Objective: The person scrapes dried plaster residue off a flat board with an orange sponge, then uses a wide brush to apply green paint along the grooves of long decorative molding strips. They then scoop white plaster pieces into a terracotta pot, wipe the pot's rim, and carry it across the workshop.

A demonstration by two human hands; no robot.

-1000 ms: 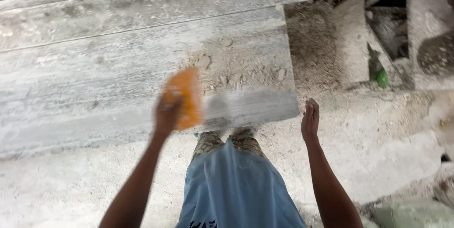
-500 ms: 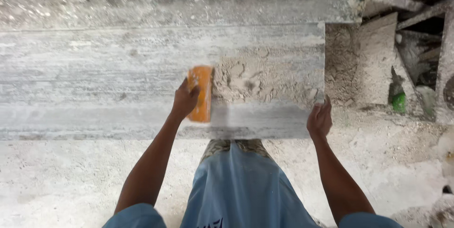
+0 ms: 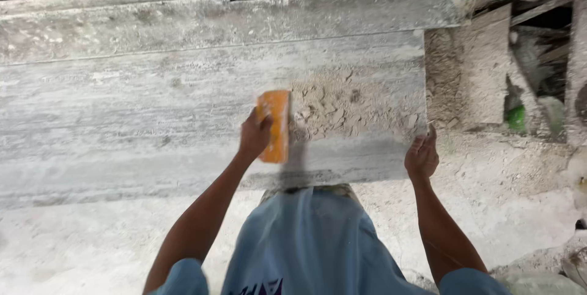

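My left hand [image 3: 254,136] grips an orange rectangular block [image 3: 275,125] and presses it flat on a grey veined stone slab [image 3: 153,99]. Right of the block a patch of pale dried paste [image 3: 348,108] covers the slab's surface. Over at the slab's near right corner my right hand [image 3: 422,155] rests with its fingers curled on the edge. I stand over the slab in a light blue shirt [image 3: 306,246], both arms reaching forward.
More stone slabs [image 3: 232,1] lie stacked behind the one under my hands. A dusty white floor [image 3: 92,240] runs below. At the right stand an upright stone piece [image 3: 483,69], rubble and a green object [image 3: 515,118].
The orange block has slid along the slab with my left hand, from over the near edge onto the surface. My right hand stays at the slab's right corner. The camera has moved closer.
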